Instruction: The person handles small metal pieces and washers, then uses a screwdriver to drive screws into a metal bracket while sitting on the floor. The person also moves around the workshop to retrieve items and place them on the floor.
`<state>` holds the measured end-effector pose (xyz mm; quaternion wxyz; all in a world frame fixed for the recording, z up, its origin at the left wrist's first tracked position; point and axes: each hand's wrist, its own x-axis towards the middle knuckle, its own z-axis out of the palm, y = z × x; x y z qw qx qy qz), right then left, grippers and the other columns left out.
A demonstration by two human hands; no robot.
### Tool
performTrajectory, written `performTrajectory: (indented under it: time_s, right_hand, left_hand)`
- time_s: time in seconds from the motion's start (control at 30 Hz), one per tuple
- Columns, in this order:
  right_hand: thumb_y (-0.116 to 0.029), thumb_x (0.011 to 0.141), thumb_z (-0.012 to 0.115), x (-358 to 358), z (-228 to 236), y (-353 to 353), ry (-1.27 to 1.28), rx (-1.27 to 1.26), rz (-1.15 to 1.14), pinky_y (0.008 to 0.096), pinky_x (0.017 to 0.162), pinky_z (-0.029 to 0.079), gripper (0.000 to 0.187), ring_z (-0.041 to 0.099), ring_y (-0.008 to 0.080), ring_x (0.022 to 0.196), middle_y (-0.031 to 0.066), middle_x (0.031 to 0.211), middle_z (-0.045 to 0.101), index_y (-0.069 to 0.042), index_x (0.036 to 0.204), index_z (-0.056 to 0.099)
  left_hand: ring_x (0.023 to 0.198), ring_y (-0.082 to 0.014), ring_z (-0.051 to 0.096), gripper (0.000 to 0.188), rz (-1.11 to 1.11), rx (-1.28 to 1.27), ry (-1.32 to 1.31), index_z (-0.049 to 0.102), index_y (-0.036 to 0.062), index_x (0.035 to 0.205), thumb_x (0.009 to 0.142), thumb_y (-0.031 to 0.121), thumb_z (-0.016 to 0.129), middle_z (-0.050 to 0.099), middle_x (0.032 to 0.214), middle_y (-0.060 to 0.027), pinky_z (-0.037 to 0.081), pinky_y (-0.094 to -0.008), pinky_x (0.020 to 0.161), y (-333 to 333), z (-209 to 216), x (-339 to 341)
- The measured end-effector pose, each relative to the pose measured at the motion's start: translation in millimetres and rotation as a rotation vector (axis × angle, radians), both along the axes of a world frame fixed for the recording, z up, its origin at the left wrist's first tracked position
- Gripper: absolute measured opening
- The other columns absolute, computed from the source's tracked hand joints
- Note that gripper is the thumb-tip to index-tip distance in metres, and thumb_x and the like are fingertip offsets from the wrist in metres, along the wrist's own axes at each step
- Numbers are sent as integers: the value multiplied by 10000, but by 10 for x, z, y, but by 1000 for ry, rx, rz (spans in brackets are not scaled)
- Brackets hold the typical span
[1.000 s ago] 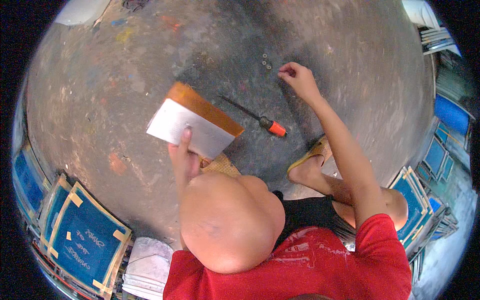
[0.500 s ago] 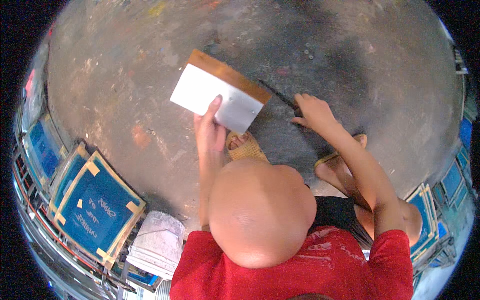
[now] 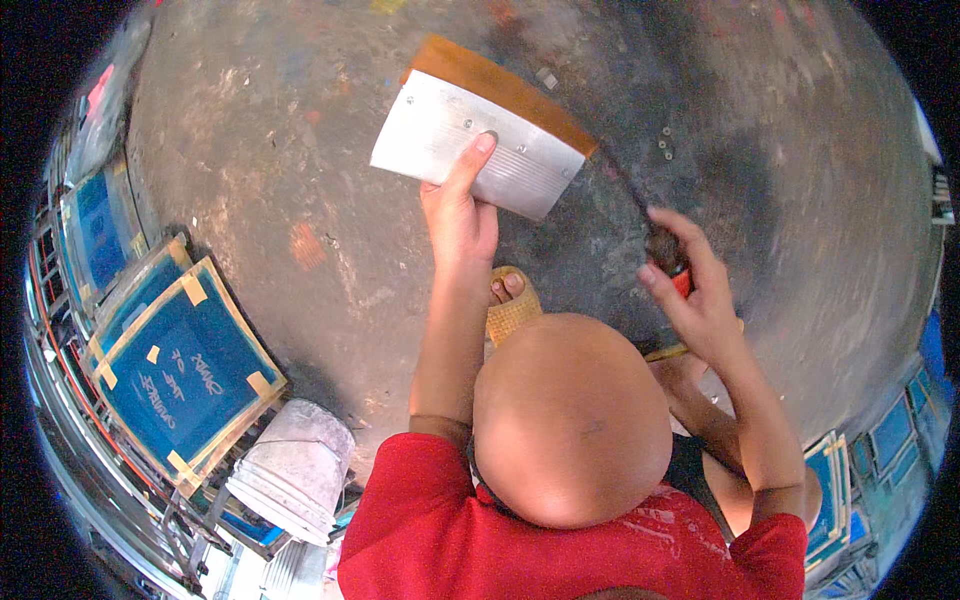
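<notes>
My left hand is closed on a squeegee, its thumb pressed on the pale ribbed metal holder and the other fingers hidden behind. A brown blade strip runs along the squeegee's far edge. The squeegee is tilted, its right end lower in the picture. My right hand grips the dark and red handle of a long, thin dark tool, whose exact kind I cannot make out. The tool's far end reaches the right corner of the brown strip; whether they touch I cannot tell.
Below the hands is a paint-stained grey floor. At the lower left, blue printing screens edged with tape lean beside a whitish bucket. More screens stand at the lower right. A yellow sandal shows between my arms.
Both hands have shifted right in the picture. The squeegee has moved up and right, still in my left hand. My right hand has turned, and the tool's handle now shows more.
</notes>
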<state>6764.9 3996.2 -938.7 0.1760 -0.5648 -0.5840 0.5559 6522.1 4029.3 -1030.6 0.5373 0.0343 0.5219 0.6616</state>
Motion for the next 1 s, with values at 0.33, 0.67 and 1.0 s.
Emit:
performTrajectory:
  time_s: [0.33, 0.67, 1.0]
  right_hand:
    - [-203, 910, 629, -150, 69, -7, -14, -34, 148, 336, 815, 504, 501, 672, 266, 934, 163, 1193, 645, -125, 1388, 499]
    - [-396, 995, 470, -65, 65, 42, 703, -999, -84, 181, 377, 330, 576, 416, 70, 428, 50, 664, 520, -89, 1473, 371]
    - [-315, 988, 515, -4, 72, 1, 336, -522, -38, 242, 607, 454, 438, 551, 133, 642, 67, 794, 595, -44, 1331, 508]
  left_hand:
    - [922, -195, 644, 333, 95, 63, 176, 651, -4, 1057, 753, 17, 785, 688, 1026, -86, 497, -341, 836, -13, -6, 22]
    - [867, -188, 657, 294, 111, 30, 268, 672, -30, 1017, 747, -4, 783, 704, 975, -97, 505, -332, 807, -133, -47, -8]
    - [833, -185, 687, 302, 25, 133, 562, 663, -35, 1004, 729, -89, 776, 713, 938, -112, 554, -310, 789, -196, -79, -11]
